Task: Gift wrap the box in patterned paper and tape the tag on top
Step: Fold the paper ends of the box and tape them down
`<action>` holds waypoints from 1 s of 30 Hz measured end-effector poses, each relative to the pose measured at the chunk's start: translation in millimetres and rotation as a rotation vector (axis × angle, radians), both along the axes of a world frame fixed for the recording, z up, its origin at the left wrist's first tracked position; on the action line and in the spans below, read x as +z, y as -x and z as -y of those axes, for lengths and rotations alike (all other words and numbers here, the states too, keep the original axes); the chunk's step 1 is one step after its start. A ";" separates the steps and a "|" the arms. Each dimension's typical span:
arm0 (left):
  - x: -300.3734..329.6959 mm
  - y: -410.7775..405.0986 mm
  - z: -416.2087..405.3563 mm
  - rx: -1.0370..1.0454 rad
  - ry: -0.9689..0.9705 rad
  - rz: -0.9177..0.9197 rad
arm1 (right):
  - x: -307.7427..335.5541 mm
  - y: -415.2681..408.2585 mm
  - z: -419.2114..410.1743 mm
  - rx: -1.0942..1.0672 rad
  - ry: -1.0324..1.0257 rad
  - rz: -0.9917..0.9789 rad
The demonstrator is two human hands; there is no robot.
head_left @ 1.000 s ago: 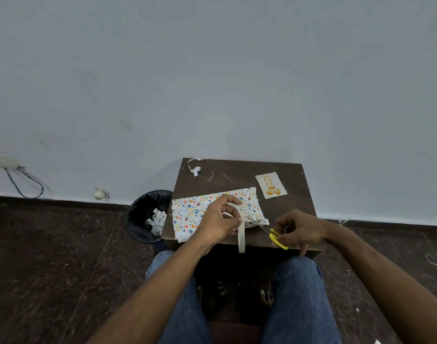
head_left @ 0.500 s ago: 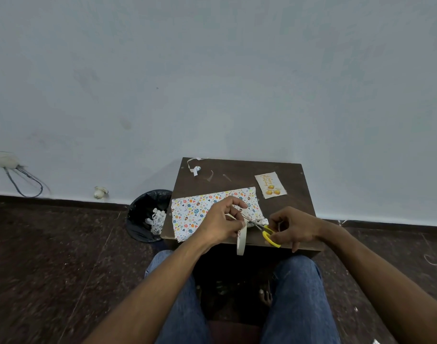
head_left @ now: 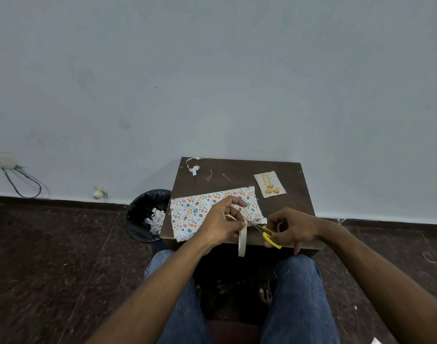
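Holding a roll of tape in our curled left hand, we work over the wrapped box on the small table. Our right hand grips yellow-handled scissors, blades aimed at the tape. The tag lies apart near the table's far right corner; its yellow writing is too small to read.

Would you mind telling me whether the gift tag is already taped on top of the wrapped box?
No, the gift tag lies loose on the bare table, beyond the far right corner of the wrapped box.
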State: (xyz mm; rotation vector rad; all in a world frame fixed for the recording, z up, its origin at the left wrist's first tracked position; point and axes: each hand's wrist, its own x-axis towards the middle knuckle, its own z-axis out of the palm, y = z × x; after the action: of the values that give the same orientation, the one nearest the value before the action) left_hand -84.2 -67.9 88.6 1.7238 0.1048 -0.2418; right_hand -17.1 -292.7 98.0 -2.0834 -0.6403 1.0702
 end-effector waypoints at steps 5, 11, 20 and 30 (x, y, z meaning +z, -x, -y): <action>0.3 -0.6 1.0 0.027 0.017 0.004 | -7.1 1.9 6.4 -0.006 0.023 0.001; -1.5 -1.7 -1.1 0.076 0.034 -0.009 | -48.3 -5.5 37.2 -0.197 0.176 0.283; -4.4 -2.4 4.7 0.086 0.071 -0.027 | -90.2 -10.1 40.4 -0.563 0.598 0.403; -9.6 -4.0 8.8 0.209 0.060 0.017 | -86.8 -10.4 26.6 -0.650 0.423 0.226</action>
State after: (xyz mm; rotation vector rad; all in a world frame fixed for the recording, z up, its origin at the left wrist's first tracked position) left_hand -80.2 -76.7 79.1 1.6411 0.2613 -0.0750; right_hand -6.7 -319.3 11.2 -2.5328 0.1997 0.6276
